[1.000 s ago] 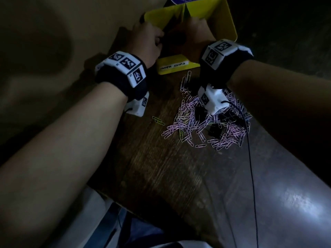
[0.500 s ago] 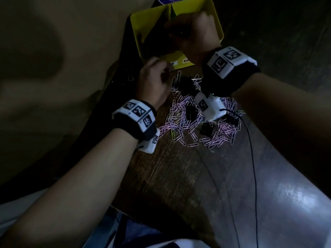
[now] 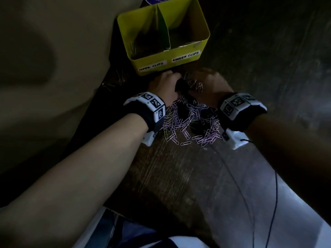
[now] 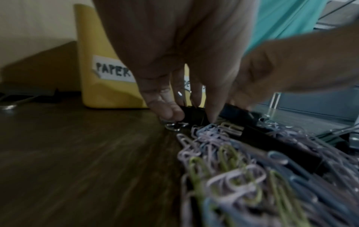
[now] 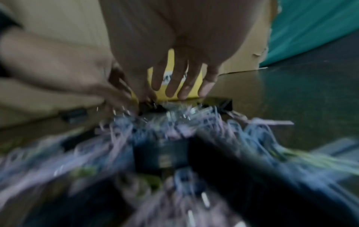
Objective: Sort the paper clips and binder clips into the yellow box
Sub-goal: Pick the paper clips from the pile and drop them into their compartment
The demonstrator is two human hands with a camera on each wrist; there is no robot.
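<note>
Your left hand (image 3: 163, 85) is down at the far edge of the clip heap, thumb and fingers (image 4: 165, 107) pinched around a black binder clip (image 4: 194, 114). Your right hand (image 3: 211, 83) sits just beside it at 3 o'clock, fingers (image 5: 205, 87) extended and spread over the pile; whether its thumb side grips anything is too blurred to tell. The paper clips (image 3: 188, 122) lie heaped between your wrists on the wooden table (image 3: 179, 176). The yellow box (image 3: 202, 40) stands at 12 o'clock, just beyond your hands, its labelled front wall facing you.
</note>
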